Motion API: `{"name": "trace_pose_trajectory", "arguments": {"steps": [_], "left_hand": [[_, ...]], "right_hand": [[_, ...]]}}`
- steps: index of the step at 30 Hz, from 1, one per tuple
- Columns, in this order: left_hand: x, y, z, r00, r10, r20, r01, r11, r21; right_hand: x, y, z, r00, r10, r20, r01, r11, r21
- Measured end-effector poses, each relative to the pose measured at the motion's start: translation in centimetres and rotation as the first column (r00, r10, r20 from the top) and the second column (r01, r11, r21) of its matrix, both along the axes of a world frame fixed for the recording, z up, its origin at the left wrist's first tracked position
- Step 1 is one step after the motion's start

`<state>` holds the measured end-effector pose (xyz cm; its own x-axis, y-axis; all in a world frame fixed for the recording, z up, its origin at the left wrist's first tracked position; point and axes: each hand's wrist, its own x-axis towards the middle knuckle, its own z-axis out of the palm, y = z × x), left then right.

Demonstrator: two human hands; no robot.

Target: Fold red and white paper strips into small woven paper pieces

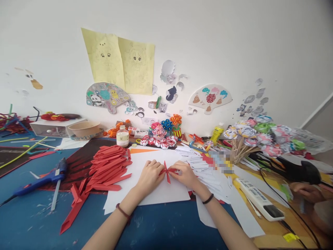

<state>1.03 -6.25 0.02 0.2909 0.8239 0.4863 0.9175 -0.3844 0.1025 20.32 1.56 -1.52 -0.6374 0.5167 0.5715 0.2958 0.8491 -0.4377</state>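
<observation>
Between my hands, over white paper sheets [156, 194], are red folded paper strips [167, 173] crossed like a star. My left hand [151, 175] is closed on the left end of the strips, its fingertips pinching the paper. On the other side, my right hand [186, 175] pinches the right end. To the left of the paper lies a thick pile of red folded paper strips [106, 168], with a few spilling toward the front. Many white paper strips [200, 166] are heaped just right of my right hand. My fingers hide the strip ends.
A blue glue gun [44, 180] lies at the left. Behind the paper stand a glass jar [122, 136] and red-white paper flowers [161, 142]. At right are a power strip [260, 199], a paper-flower bunch [249, 133], a black cable [281, 201] and another person's hand [307, 191].
</observation>
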Motion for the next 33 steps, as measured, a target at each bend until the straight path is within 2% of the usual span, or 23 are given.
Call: {"name": "trace_pose_trajectory", "arguments": {"steps": [11, 14, 18, 21, 23, 26, 29, 31, 33], "left_hand": [[0.2, 0.0, -0.3, 0.999, -0.029, -0.042, 0.029, 1.000, 0.000], [0.4, -0.1, -0.2, 0.997, -0.055, 0.048, 0.056, 0.998, -0.023], [0.7, -0.2, 0.3, 0.960, -0.065, 0.273, 0.089, 0.993, -0.078], [0.7, -0.4, 0.9, 0.901, -0.067, 0.428, 0.140, 0.980, -0.140], [0.7, -0.4, 1.3, 0.841, -0.066, 0.537, 0.200, 0.960, -0.195], [0.7, -0.4, 1.5, 0.702, -0.037, 0.711, 0.327, 0.903, -0.277], [0.7, 0.0, 1.1, 0.567, 0.015, 0.824, 0.432, 0.846, -0.313], [0.8, 0.3, 0.6, 0.517, 0.037, 0.855, 0.470, 0.823, -0.320], [1.0, 0.5, 0.2, 0.513, 0.048, 0.857, 0.481, 0.811, -0.333]], "right_hand": [[-0.3, -0.9, 0.5, 0.998, 0.022, 0.065, -0.017, 0.996, -0.088], [-0.4, -0.8, 0.6, 0.999, 0.046, 0.017, -0.043, 0.992, -0.120], [-0.4, -0.7, 0.8, 0.993, 0.065, -0.097, -0.084, 0.974, -0.212], [-0.3, -0.5, 0.9, 0.985, 0.092, -0.144, -0.135, 0.937, -0.322], [-0.2, -0.4, 0.9, 0.979, 0.125, -0.160, -0.184, 0.883, -0.432], [-0.2, -0.1, 0.7, 0.970, 0.135, -0.201, -0.230, 0.770, -0.595], [-0.3, -0.1, 0.5, 0.963, 0.122, -0.240, -0.257, 0.685, -0.681], [-0.3, -0.1, 0.5, 0.963, 0.118, -0.242, -0.257, 0.669, -0.698], [-0.4, -0.1, 0.4, 0.969, 0.105, -0.222, -0.233, 0.681, -0.695]]}}
